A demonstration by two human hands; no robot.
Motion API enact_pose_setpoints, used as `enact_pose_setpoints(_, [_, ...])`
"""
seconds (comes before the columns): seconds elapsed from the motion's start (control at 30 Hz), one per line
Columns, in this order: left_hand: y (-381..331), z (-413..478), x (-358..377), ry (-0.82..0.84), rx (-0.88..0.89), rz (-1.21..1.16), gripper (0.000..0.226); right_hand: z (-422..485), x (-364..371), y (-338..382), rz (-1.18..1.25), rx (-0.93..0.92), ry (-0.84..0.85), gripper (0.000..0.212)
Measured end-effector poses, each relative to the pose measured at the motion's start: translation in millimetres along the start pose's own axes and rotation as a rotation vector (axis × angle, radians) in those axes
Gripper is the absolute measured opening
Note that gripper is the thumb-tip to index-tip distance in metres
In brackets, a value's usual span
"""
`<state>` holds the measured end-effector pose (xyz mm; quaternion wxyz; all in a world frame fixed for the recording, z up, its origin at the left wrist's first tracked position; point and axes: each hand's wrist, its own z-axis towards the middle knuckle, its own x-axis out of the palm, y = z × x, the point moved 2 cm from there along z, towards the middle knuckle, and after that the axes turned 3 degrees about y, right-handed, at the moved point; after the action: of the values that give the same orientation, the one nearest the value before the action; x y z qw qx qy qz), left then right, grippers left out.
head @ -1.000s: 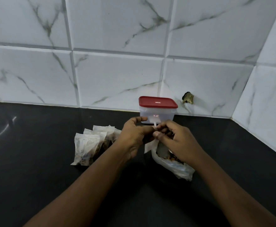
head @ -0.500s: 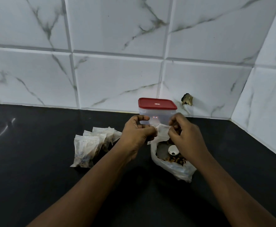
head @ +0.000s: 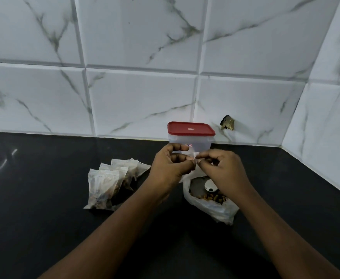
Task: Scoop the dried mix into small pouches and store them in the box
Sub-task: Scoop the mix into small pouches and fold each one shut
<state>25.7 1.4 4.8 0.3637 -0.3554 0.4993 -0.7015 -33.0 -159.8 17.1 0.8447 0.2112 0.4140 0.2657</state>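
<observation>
One small pouch [head: 194,156]: was held up above the counter, just in front of the box. Only a thin white strip showed between the fingertips, so whether it held any mix could not be told.
Left hand [head: 170,168]: fingers were curled, with thumb and forefinger pinching the pouch's left edge.
Right hand [head: 222,170]: fingers were curled, pinching the pouch's right edge, the fingertips almost meeting those of the left hand.
Bag of dried mix [head: 211,208]: lay open on the counter under the right hand, with brown pieces visible inside.
Scoop [head: 209,186]: white, sat inside the bag on the mix, partly hidden by the right hand.
Filled pouches [head: 108,184]: several lay in an overlapping pile on the counter, left of the left hand and apart from the bag.
Box [head: 193,142]: clear plastic, stood upright behind the hands, near the wall.
Lid [head: 191,128]: red, sat closed on the box.
Counter [head: 44,218]: black and glossy.
Wall [head: 141,101]: white tiles with grey veins.
Fitting [head: 228,124]: small and brass-coloured, was set in the wall to the right of the box.
</observation>
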Motion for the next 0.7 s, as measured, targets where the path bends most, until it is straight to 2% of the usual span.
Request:
enact_pose_setpoints(0.23, [2, 1, -2, -0.016, 0.034, 0.044, 0.035, -1, 4, 1, -0.013, 0.015, 0.058, 0.018])
enact_pose_setpoints(0.3, [1, 1, -5, -0.048, 0.074, 0.13, 0.032, -2, 2, 1, -0.04, 0.029, 0.091, 0.016])
enact_pose_setpoints(0.33, [1, 2, -8, -0.074, 0.131, 0.269, 0.033, -2, 1, 0, -0.038, 0.044, 0.1, 0.015])
enact_pose_setpoints(0.4, [1, 6, -13, -0.08, 0.236, 0.693, 0.047, -2, -1, -1, -0.022, 0.07, 0.09, 0.015])
enact_pose_setpoints(0.43, [2, 7, -15, -0.082, 0.222, 0.817, 0.055, -2, -3, -2, -0.015, 0.078, 0.076, 0.016])
enact_pose_setpoints(0.47, [4, 8, -17, -0.091, 0.152, 0.784, 0.058, -2, -4, -3, -0.01, 0.085, 0.064, 0.016])
enact_pose_setpoints(0.57, [11, 10, -18, -0.196, -0.183, 0.165, 0.038, -1, -6, -4, -0.006, 0.098, 0.044, 0.015])
enact_pose_setpoints(0.6, [15, 13, -20, -0.215, -0.276, 0.036, 0.034, 0, -6, -6, 0.001, 0.104, 0.042, 0.016])
enact_pose_setpoints(0.7, [22, 18, -24, -0.213, -0.344, -0.113, 0.034, 1, -7, -8, 0.05, 0.135, 0.033, 0.026])
